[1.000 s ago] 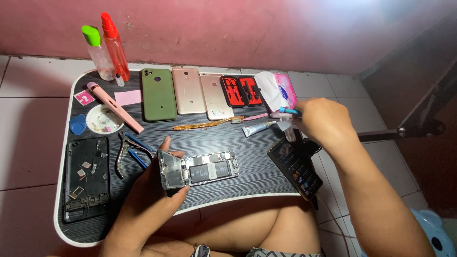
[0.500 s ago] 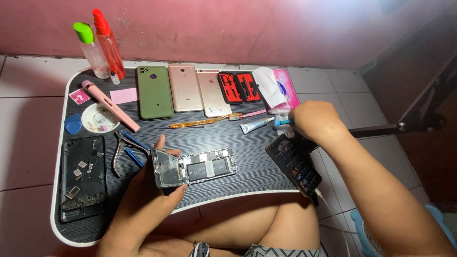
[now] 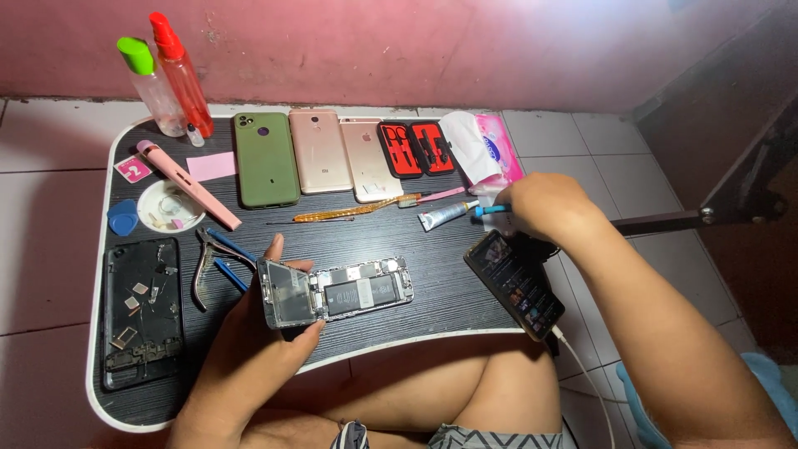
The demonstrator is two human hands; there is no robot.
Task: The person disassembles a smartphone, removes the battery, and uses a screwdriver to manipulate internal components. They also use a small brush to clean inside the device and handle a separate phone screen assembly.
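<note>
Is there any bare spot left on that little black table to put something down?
Yes: the strip between the toothbrush above and the opened phone below, and the near left edge of the table beside the cracked panel. The back row of phones and the left side with the pliers are crowded.

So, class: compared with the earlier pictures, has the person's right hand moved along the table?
Yes. The right hand has shifted slightly left, toward the white tube, and now holds a blue-tipped tool beside it.
</note>
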